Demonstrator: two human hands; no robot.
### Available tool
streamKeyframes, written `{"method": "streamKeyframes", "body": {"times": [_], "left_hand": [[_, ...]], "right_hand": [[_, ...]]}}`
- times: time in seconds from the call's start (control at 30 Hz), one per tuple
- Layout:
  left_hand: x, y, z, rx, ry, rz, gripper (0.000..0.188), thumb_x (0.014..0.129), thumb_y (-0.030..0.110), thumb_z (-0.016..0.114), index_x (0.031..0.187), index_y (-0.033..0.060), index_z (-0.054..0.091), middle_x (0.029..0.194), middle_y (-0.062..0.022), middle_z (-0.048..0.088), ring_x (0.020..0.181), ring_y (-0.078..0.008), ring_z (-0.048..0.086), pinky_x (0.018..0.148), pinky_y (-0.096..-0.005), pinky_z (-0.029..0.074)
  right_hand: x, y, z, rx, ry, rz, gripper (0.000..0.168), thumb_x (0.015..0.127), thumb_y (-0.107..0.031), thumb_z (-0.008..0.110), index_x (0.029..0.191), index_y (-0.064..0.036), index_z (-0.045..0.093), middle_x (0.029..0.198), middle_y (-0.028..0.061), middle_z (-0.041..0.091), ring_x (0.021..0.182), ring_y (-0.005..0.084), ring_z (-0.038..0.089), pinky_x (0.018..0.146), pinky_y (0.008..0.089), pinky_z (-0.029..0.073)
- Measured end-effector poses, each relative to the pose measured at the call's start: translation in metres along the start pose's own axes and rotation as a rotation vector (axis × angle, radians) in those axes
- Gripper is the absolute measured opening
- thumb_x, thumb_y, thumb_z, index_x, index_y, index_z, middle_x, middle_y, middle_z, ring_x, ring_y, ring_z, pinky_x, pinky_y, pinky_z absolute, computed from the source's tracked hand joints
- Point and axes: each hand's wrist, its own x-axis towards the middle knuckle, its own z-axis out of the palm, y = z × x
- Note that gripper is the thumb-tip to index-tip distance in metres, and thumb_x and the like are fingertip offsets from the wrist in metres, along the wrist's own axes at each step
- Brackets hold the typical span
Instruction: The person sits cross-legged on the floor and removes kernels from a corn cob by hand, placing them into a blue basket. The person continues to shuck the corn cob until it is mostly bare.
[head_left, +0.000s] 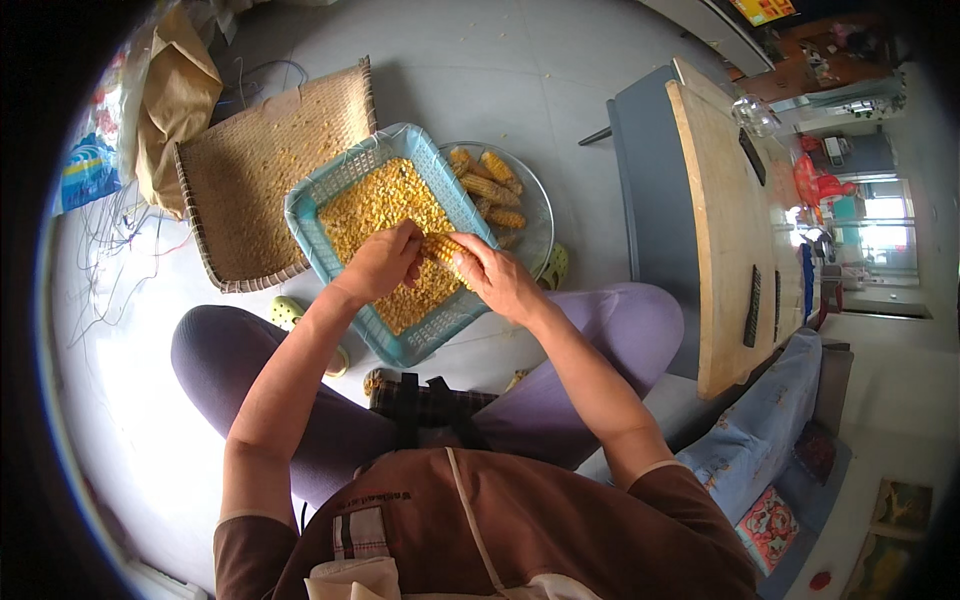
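Observation:
A dried corn cob (442, 250) is held over a blue plastic basket (367, 330) that contains many loose yellow kernels (375, 199). My right hand (495, 277) grips the cob around its near right part. At the cob's other end is my left hand (386, 259), its fingers curled against the cob; whether it grips the cob or only presses on it cannot be told. Several more cobs (487, 187) lie in a round, clear-looking bowl (544, 195) just beyond the basket on the right.
A woven bamboo tray (232, 202) with scattered kernels stands left of the basket, near a brown sack (176, 97) and loose cables (112, 247). To the right is a wooden-topped table (712, 225). Green clogs (286, 311) are on the floor beside the basket.

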Motion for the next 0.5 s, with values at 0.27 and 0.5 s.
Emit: {"method": "streamKeyframes", "body": {"times": [0.27,0.5], "left_hand": [[-0.001,0.004,0.008,0.116,0.124,0.061,0.016,0.091,0.012,0.040,0.083,-0.0002,0.047,0.056,-0.0080,0.054,0.045,-0.0175,0.055,0.045,-0.0295,0.044],[0.009,-0.012,0.015,0.270,0.237,0.119,0.018,0.091,0.014,0.041,0.086,-0.0007,0.049,0.058,-0.0103,0.054,0.048,-0.0194,0.056,0.048,-0.0319,0.045]], "right_hand": [[0.002,0.002,0.006,-0.013,0.067,-0.005,0.035,0.092,-0.029,0.045,0.119,-0.007,0.047,0.087,0.0200,0.061,0.080,0.0326,0.061,0.068,0.0365,0.047],[0.002,-0.012,0.009,-0.045,0.135,0.035,0.036,0.091,-0.029,0.045,0.117,-0.005,0.049,0.082,0.0199,0.063,0.075,0.0346,0.063,0.064,0.0403,0.050]]}}
